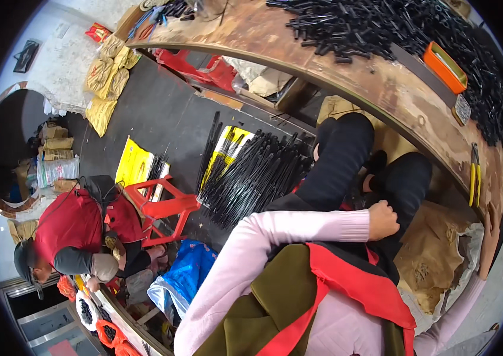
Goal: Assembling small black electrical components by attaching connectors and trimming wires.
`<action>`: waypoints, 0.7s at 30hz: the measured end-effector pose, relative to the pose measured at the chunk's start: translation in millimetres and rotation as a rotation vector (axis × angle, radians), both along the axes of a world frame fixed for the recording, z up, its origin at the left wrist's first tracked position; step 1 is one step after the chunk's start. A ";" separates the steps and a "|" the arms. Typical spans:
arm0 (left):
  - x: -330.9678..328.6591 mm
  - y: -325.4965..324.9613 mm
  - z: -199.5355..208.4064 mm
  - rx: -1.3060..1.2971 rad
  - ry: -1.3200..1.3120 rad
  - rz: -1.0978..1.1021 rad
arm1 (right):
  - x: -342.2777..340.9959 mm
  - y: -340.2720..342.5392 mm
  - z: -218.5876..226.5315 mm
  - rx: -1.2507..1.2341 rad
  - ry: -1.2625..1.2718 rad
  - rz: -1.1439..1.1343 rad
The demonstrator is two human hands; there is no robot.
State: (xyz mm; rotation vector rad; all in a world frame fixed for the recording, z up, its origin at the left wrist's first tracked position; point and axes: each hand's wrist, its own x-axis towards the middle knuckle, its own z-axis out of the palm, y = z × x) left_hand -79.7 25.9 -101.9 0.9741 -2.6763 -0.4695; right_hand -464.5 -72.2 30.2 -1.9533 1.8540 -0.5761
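My left hand [384, 221] is curled into a fist over my thigh, with nothing showing in it. At the far right, my right hand [489, 234] lies on the edge of the wooden workbench [376, 83], fingers stretched out. Just beyond it on the bench is a pair of pliers with yellow handles [474, 175]. A large heap of short black tube-like pieces [376, 29] covers the back of the bench. An orange open box [445, 67] stands at the heap's edge, beside a long dark bar [426, 74].
Long black rods [257, 175] lie bundled on the floor to my left. Nearby are a red plastic stool [165, 207] and a blue bag [189, 270]. A person in a red vest [70, 222] bends at far left. Brown paper [429, 255] lies beside my legs.
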 end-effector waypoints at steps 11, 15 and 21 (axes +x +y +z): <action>152.2 3.0 16.4 -0.387 0.714 0.915 | 196.0 43.2 25.0 -0.366 0.130 0.664; 251.5 41.7 -103.9 0.639 1.456 1.563 | 264.4 21.2 -4.6 -0.049 -0.079 0.754; 336.5 113.9 -400.5 1.265 1.500 1.989 | 350.2 -0.4 -61.7 0.387 0.116 0.759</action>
